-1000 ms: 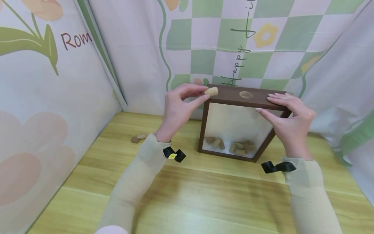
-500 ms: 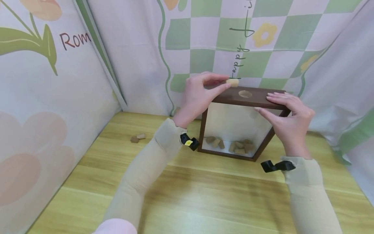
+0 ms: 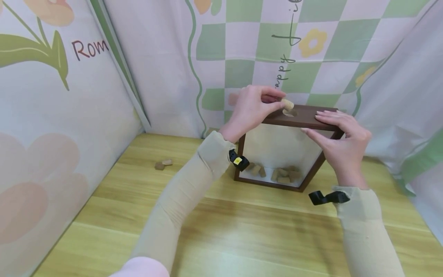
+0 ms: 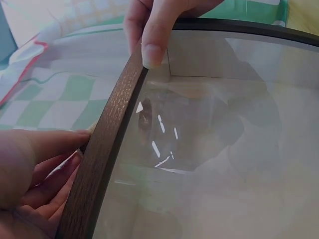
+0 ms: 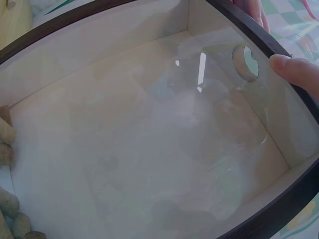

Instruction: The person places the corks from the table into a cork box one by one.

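My left hand point(image 3: 254, 105) pinches a pale wine cork point(image 3: 288, 104) between thumb and fingertips. The cork is tilted, its lower end right at the round hole point(image 3: 291, 113) in the top of a dark brown, glass-fronted shadow box point(image 3: 313, 116). In the left wrist view, the box edge point(image 4: 107, 129) hides most of the cork. My right hand point(image 3: 349, 132) grips the box's top right corner, fingers over the top and thumb on the front edge. Several corks point(image 3: 283, 175) lie at the bottom, behind the glass; some corks point(image 5: 9, 201) also show in the right wrist view.
Two loose corks point(image 3: 162, 164) lie on the wood-grain table point(image 3: 242, 231), left of the box. A checked green and white cloth point(image 3: 242, 46) hangs close behind the box. A printed white panel point(image 3: 52, 127) borders the table's left side.
My left hand has moved right with the cork, from the box's top left corner to the hole, and the cork has tipped downward. The right hand and box have stayed put.
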`<state>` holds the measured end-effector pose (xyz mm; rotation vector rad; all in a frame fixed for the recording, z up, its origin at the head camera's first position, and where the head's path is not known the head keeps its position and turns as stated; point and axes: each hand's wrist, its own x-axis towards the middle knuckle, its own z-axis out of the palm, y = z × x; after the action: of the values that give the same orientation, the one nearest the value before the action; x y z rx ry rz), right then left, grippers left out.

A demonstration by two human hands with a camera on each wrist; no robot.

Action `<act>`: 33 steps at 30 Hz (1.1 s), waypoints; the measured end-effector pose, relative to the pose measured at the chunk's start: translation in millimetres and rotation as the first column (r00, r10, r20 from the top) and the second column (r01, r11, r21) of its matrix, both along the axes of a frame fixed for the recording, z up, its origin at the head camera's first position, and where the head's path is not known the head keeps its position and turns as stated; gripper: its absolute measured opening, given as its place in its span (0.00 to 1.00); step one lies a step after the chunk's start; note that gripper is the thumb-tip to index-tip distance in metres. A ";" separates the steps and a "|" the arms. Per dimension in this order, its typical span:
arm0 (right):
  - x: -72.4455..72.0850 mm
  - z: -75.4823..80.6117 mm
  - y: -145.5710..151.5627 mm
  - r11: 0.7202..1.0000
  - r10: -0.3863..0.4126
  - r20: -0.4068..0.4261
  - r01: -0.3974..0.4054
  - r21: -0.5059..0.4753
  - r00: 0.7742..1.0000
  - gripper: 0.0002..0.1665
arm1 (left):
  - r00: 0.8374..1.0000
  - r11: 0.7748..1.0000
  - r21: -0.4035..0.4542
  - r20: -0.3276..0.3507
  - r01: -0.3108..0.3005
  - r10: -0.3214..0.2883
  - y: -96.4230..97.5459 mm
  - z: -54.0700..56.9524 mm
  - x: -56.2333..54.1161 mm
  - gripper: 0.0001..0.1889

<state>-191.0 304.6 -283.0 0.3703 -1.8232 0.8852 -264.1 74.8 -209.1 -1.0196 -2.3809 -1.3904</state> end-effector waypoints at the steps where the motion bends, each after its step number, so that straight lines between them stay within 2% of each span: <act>1: -0.8 -0.6 0.7 1.000 0.002 0.000 -0.002 -0.003 1.000 0.27 | 1.000 1.000 -0.015 -0.002 -0.001 0.001 0.3 0.5 -0.5 0.14; 6: -2.9 -2.1 2.8 1.000 0.004 0.005 -0.004 -0.016 1.000 0.27 | 1.000 0.998 -0.055 0.025 0.007 -0.006 1.9 2.8 -2.2 0.14; 11: -3.8 -2.6 3.6 1.000 -0.002 0.006 0.002 -0.013 1.000 0.27 | 0.999 0.999 -0.054 0.050 0.002 0.000 2.2 3.0 -2.9 0.16; 15: -4.0 -3.2 4.5 1.000 0.004 -0.004 -0.004 -0.006 1.000 0.27 | 0.999 1.000 0.017 0.049 -0.010 0.009 -1.4 0.1 -2.3 0.19; 18: -4.0 -3.6 5.0 1.000 0.008 -0.010 -0.008 0.001 1.000 0.27 | 0.998 0.989 0.146 0.058 -0.027 0.018 -8.5 -6.0 -3.3 0.18; 22: -4.4 -4.3 4.2 1.000 0.007 -0.011 -0.007 0.007 1.000 0.27 | 0.997 0.942 0.331 0.064 -0.060 0.041 -25.9 -16.8 -5.9 0.17; 24: -4.6 -4.3 3.5 1.000 0.007 -0.010 -0.007 0.004 1.000 0.27 | 0.996 0.918 0.387 0.074 -0.082 0.058 -37.7 -21.9 -6.8 0.16; 28: -4.1 -3.4 2.7 1.000 0.007 -0.007 -0.007 0.002 1.000 0.27 | 0.990 0.893 0.428 0.073 -0.137 0.117 -64.9 -33.6 -8.5 0.16; 33: -2.3 -1.7 0.2 1.000 0.012 -0.015 -0.012 -0.001 1.000 0.26 | 0.981 0.893 0.406 0.051 -0.192 0.188 -98.9 -56.0 -12.3 0.17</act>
<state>-193.3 304.7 -284.7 0.3866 -1.8080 0.8892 -276.4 -24.1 -265.1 -0.6483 -1.9995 -1.7175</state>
